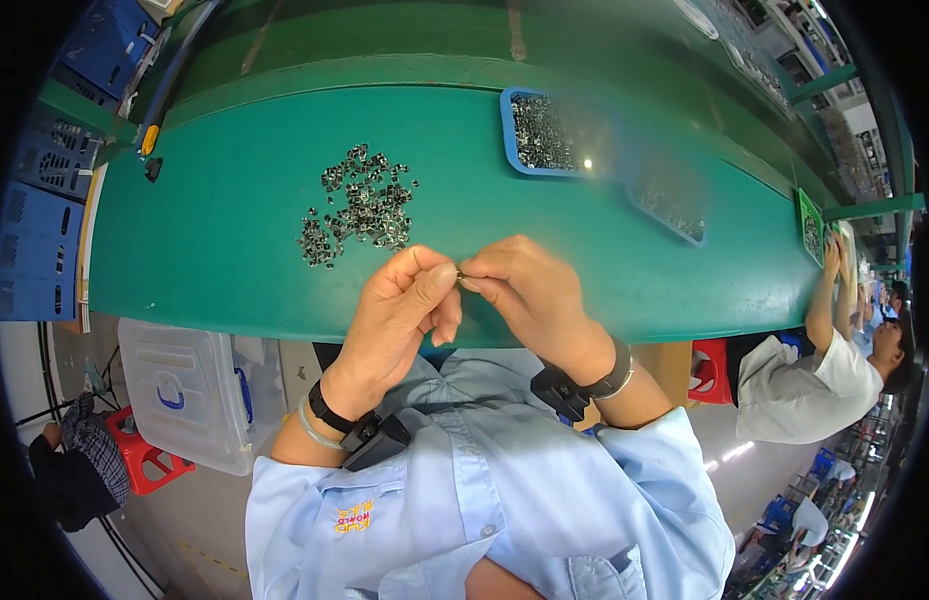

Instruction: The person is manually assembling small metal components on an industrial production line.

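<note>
Both hands meet in front of my chest, over the near edge of the green table (235, 240). My left hand (400, 300) pinches a tiny dark metal part (460, 275) between thumb and index finger, its other fingers curled. From the other side my right hand (535, 295) grips the same part with thumb and fingertips. Fingertips hide most of it, so its exact shape cannot be made out. Just beyond my left hand lies a loose pile of small shiny metal pieces (370, 205), with a smaller cluster at its near left.
A blue tray (508, 130) full of small metal pieces stands at the back; a second tray (665, 222), blurred, lies to its right. A yellow-handled tool (150, 140) rests at the far left. A co-worker (815, 390) sits at the right beside a green tray (810, 225).
</note>
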Action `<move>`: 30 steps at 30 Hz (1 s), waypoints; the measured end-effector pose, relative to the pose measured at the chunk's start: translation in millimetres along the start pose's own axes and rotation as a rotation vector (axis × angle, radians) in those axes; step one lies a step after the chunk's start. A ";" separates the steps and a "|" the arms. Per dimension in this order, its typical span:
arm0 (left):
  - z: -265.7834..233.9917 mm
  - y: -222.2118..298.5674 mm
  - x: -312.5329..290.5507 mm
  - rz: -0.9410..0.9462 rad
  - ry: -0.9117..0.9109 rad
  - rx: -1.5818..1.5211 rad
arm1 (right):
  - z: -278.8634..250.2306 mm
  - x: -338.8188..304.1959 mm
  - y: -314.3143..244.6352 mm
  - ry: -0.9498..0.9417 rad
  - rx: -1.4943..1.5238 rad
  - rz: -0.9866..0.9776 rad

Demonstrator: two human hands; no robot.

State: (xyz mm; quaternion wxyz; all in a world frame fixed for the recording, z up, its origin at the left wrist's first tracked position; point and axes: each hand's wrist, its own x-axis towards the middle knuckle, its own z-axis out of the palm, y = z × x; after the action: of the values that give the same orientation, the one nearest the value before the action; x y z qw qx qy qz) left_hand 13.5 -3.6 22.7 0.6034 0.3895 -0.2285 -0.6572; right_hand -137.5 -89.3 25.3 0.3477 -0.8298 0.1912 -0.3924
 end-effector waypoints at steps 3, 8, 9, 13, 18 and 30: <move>4.0 3.8 -4.3 -0.004 -0.038 -0.121 | 0.6 -1.5 -1.3 -0.002 0.084 0.038; -0.3 -1.9 -3.9 -0.051 -0.141 -0.307 | 6.1 -3.6 -2.5 0.056 0.295 0.127; -0.6 -3.8 -4.1 -0.046 -0.144 -0.321 | 6.8 -3.4 -2.6 0.058 0.319 0.127; -4.0 -7.9 -4.0 -0.037 -0.160 -0.354 | 7.3 -2.4 -5.2 0.042 0.306 0.122; -4.5 -5.8 -4.7 -0.044 -0.165 -0.350 | 4.7 3.0 -10.1 0.017 0.209 0.094; -5.4 6.6 -4.7 -0.085 -0.130 -0.175 | -4.4 6.8 -3.8 -0.050 0.003 -0.079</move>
State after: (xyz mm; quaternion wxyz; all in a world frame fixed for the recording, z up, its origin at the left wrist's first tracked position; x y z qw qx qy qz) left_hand 21.7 0.7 25.7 0.5908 0.3014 -0.1922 -0.7233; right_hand -136.6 -92.6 33.5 0.3377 -0.8458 0.1491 -0.3852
